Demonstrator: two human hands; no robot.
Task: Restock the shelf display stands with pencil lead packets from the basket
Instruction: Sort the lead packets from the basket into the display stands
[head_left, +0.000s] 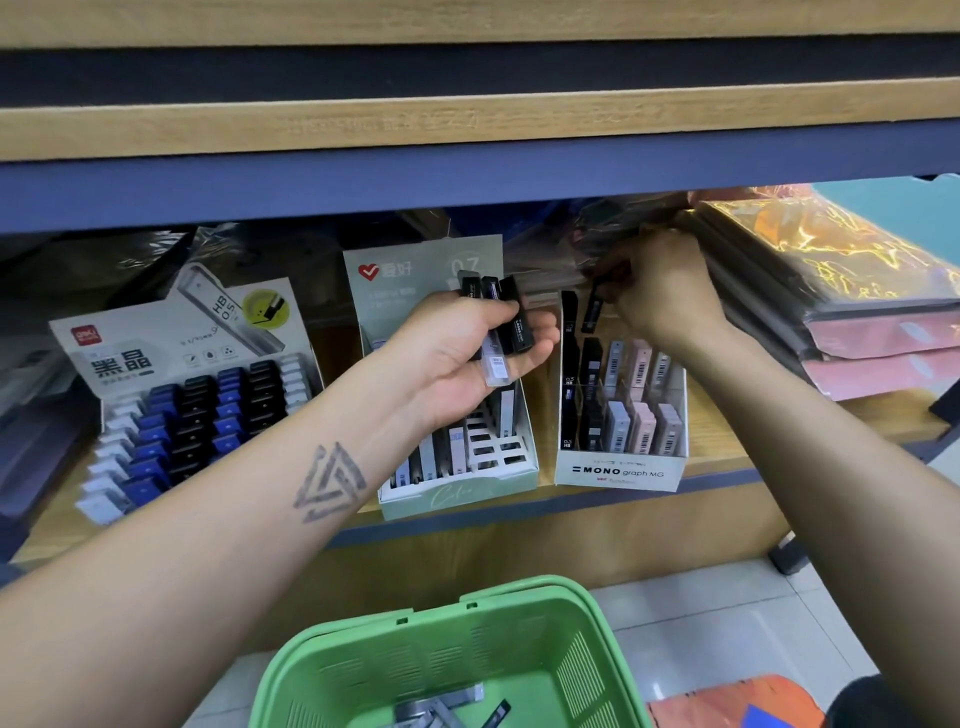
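Three cardboard display stands sit on the wooden shelf (717, 457), taking the middle pale-green stand (462, 491) as landmark. It is a slanted box with a tall back card and white slotted tiers, partly filled with slim black, white and clear packets. Left of it, a white stand (171, 364) holds stepped rows of glossy blue, black and white packets. Right of it, touching or nearly so, the white box stand (621, 470) printed MONO holds upright flat packets in black, grey and pink, two tiers.

Left hand (467, 343), palm up above the green stand, fingers curled round a bunch of packets (511, 327): about three black ones plus one clear one.

Right hand (660, 291), above the rear of the MONO stand, pinches one black packet (592, 306) at its top end, hanging over the back row.

Right of that stand, a pile of flat plastic-wrapped books (852, 306), shiny orange and pink.

Below the green stand, on the floor, a green plastic mesh basket (587, 670) holds a few grey and black packets (441, 709); count unclear.
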